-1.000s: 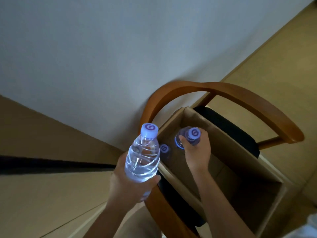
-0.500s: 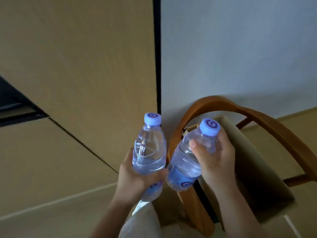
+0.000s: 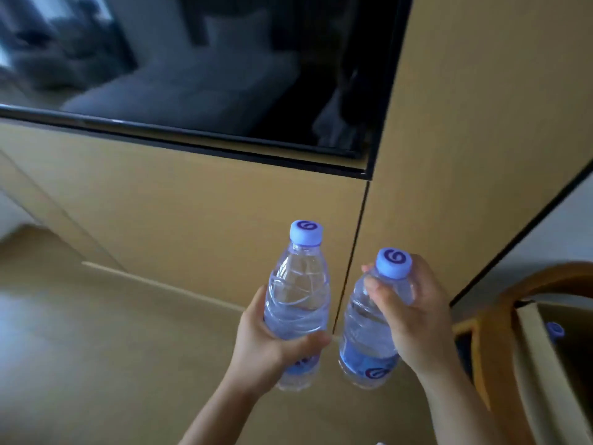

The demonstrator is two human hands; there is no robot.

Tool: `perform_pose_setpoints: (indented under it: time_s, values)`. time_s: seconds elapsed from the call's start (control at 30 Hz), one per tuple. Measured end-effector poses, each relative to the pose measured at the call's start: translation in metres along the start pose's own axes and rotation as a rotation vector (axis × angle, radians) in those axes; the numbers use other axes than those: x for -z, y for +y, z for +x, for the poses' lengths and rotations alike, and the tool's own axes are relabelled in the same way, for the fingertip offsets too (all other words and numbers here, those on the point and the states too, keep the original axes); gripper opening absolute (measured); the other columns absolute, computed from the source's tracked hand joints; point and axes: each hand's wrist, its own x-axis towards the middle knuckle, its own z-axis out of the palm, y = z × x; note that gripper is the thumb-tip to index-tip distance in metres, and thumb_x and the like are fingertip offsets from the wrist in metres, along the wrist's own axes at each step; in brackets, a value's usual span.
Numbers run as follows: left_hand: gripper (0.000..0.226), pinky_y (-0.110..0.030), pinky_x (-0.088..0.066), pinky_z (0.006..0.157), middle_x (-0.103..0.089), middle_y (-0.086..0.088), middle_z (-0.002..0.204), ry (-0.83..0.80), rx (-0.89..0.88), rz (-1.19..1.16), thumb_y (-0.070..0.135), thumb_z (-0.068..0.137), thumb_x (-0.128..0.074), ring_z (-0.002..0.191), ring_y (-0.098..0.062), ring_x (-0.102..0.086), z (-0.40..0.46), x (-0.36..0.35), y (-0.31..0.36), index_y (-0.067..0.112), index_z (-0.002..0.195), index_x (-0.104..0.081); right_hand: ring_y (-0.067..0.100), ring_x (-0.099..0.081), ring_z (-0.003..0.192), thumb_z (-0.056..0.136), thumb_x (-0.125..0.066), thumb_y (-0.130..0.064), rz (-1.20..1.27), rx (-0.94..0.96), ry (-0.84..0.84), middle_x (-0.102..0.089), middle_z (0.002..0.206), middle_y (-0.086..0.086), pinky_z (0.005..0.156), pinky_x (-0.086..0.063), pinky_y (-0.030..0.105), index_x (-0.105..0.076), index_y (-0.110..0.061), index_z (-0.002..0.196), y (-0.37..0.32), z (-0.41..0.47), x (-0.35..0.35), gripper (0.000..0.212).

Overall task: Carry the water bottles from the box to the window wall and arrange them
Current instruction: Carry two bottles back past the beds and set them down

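In the head view, the right hand [image 3: 414,316] has lifted its water bottle [image 3: 369,335] clear of the box [image 3: 545,364], where a second ago it was only gripping the neck down inside, and the view has swung off the chair [image 3: 494,342] toward the tan cabinet [image 3: 192,213] with the dark glossy panel [image 3: 199,65] above it. This suggests the pickup is done and the carry toward the window wall has begun; no window is visible yet. The left hand [image 3: 266,342] wraps the lower body of the other bottle [image 3: 298,297], fingers curled round the front, holding it upright just left of the cabinet's vertical seam. The right hand pinches its bottle high, fingers round the shoulder below the cap, so the body hangs below the hand, just right of that seam. The two bottles are near each other but apart. One more purple cap [image 3: 555,330] shows inside the box at the chair, so at least one bottle remains to fetch
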Motion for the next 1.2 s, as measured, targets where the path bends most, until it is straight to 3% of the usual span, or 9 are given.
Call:
perform_pose_setpoints:
  time_s: [0.17, 0.33, 0.43, 0.63, 0.87, 1.03, 1.2]
  values:
    - [0.059, -0.021, -0.051, 0.057, -0.072, -0.002, 0.076, 0.263, -0.036, 0.025, 0.024, 0.034, -0.08, 0.064, -0.012, -0.066, -0.038, 0.14, 0.007, 0.015, 0.089, -0.063, 0.004, -0.06, 0.065, 0.066, -0.062, -0.044, 0.069, -0.007, -0.235, -0.068, 0.078, 0.002, 0.062, -0.045, 0.009, -0.064, -0.013, 0.078, -0.019, -0.023, -0.13, 0.033]
    - [0.063, -0.021, -0.052, 0.06, -0.073, -0.002, 0.078, 0.513, -0.074, 0.037, 0.026, 0.034, -0.082, 0.066, -0.012, -0.067, -0.081, 0.249, 0.007, 0.015, 0.093, -0.062, 0.002, -0.056, 0.059, 0.071, -0.068, -0.03, 0.126, -0.016, -0.478, -0.064, 0.065, -0.005, 0.059, -0.042, 0.009, -0.063, -0.015, 0.076, -0.031, -0.047, -0.259, 0.017]
    - [0.063, -0.018, -0.052, 0.062, -0.073, -0.001, 0.08, 0.659, -0.075, 0.037, 0.029, 0.036, -0.083, 0.069, -0.011, -0.069, -0.104, 0.301, 0.004, 0.016, 0.094, -0.063, 0.005, -0.056, 0.063, 0.067, -0.066, -0.043, 0.137, -0.012, -0.606, -0.064, 0.072, 0.004, 0.06, -0.044, 0.013, -0.063, -0.017, 0.08, -0.041, -0.059, -0.324, 0.029]
    - [0.069, -0.029, -0.056, 0.07, -0.073, -0.006, 0.089, 0.892, -0.02, 0.004, 0.034, 0.038, -0.084, 0.081, -0.024, -0.071, -0.122, 0.389, -0.013, 0.017, 0.101, -0.063, 0.006, -0.059, 0.067, 0.065, -0.062, -0.049, 0.127, 0.004, -0.789, -0.067, 0.081, 0.005, 0.065, -0.046, 0.015, -0.065, -0.017, 0.083, -0.048, -0.07, -0.437, 0.036]
    - [0.066, -0.017, -0.052, 0.062, -0.074, 0.002, 0.088, 1.075, -0.018, 0.025, 0.04, 0.037, -0.083, 0.078, -0.017, -0.072, -0.071, 0.5, -0.012, 0.023, 0.098, -0.064, 0.006, -0.061, 0.068, 0.064, -0.06, -0.052, 0.129, 0.073, -0.939, -0.068, 0.08, -0.002, 0.064, -0.046, 0.012, -0.065, -0.023, 0.081, -0.056, -0.034, -0.59, 0.034]
    - [0.07, -0.034, -0.057, 0.074, -0.073, -0.001, 0.092, 1.174, -0.052, 0.051, 0.041, 0.037, -0.086, 0.084, -0.022, -0.071, -0.013, 0.599, 0.014, 0.022, 0.101, -0.064, 0.004, -0.061, 0.068, 0.065, -0.059, -0.053, 0.194, 0.157, -1.024, -0.067, 0.081, -0.006, 0.064, -0.045, 0.01, -0.065, -0.023, 0.084, -0.079, 0.006, -0.724, 0.035]
    - [0.07, -0.031, -0.057, 0.075, -0.074, 0.001, 0.092, 1.293, -0.05, 0.073, 0.041, 0.037, -0.086, 0.084, -0.019, -0.072, 0.018, 0.679, 0.022, 0.02, 0.101, -0.065, 0.001, -0.06, 0.067, 0.065, -0.058, -0.052, 0.239, 0.194, -1.112, -0.068, 0.079, -0.005, 0.065, -0.045, 0.011, -0.064, -0.025, 0.083, -0.093, 0.024, -0.83, 0.034]
